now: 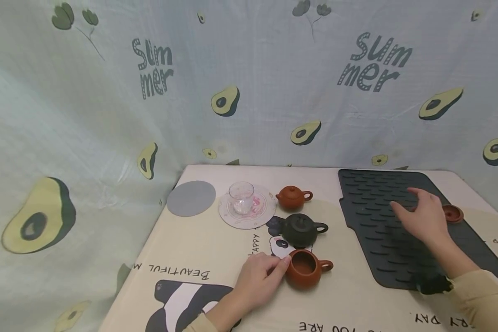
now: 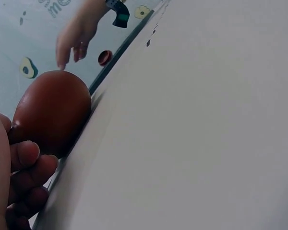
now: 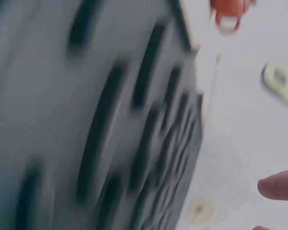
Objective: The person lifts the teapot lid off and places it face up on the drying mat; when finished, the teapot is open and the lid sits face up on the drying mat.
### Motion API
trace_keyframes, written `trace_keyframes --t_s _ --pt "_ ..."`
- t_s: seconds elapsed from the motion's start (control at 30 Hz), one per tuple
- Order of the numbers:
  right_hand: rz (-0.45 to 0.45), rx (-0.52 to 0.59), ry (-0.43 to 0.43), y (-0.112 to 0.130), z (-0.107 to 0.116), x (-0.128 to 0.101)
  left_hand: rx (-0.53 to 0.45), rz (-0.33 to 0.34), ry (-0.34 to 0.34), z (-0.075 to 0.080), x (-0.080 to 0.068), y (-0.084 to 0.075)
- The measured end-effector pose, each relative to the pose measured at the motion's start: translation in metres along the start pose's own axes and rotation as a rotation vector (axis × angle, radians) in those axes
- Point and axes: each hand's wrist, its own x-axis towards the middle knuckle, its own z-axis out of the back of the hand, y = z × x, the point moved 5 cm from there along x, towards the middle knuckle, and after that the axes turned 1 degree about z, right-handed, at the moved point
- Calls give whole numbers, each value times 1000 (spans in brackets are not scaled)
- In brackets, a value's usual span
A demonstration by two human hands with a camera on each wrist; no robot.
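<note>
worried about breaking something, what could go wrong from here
The open red-brown teapot, which the left hand holds opposite its handle, could clink against the dark teapot close behind. The right hand, above the ribbed mat, might nudge the lid near the mat's edge.

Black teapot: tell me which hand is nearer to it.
Left. The left hand holds the open brown teapot, just in front of the black teapot; the right hand is farther off to its right, over the dark mat.
</note>
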Motion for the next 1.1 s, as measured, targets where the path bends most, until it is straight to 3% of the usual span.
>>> trace_keyframes --t_s 0.33,0.5,0.8,0.9,1.1 --pt "204 60 26 75 -25 -24 20 -24 -1 3 3 3" --pt "252 79 72 109 -44 -25 31 31 21 5 11 8" --pt "340 86 163 154 -80 -37 83 49 -50 4 34 18" --pt "346 54 184 161 -91 -40 96 82 -66 1 44 25" --pt "331 -85 168 166 -101 -45 94 218 -102 -5 66 37"
